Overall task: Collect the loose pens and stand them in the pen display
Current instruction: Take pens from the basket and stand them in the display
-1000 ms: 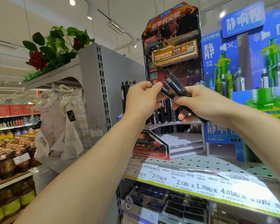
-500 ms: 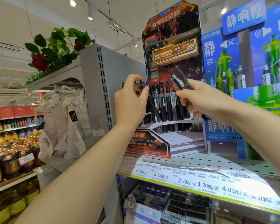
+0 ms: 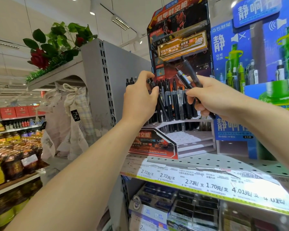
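The pen display [image 3: 158, 144] is a dark cardboard stand with red and orange print on the top shelf, its upper tier holding several upright black pens [image 3: 175, 104]. My left hand [image 3: 140, 99] is at the left end of that row and pinches one black pen [image 3: 160, 104] that leans with its tip down in the tier. My right hand [image 3: 210, 97] is just right of the row and grips a bundle of loose black pens [image 3: 185, 75] slanting up to the left above my fingers.
A blue and green display [image 3: 257, 64] stands right of the pen display. The perforated metal shelf [image 3: 223, 162] carries a strip of price labels [image 3: 207, 185]; boxed goods sit below. A grey shelf upright [image 3: 105, 80] and hanging cloth bags [image 3: 73, 117] are to the left.
My left hand has carried one pen from the right hand's bundle over to the left end of the display row and lowered it into the tier. My right hand has stayed near the display.
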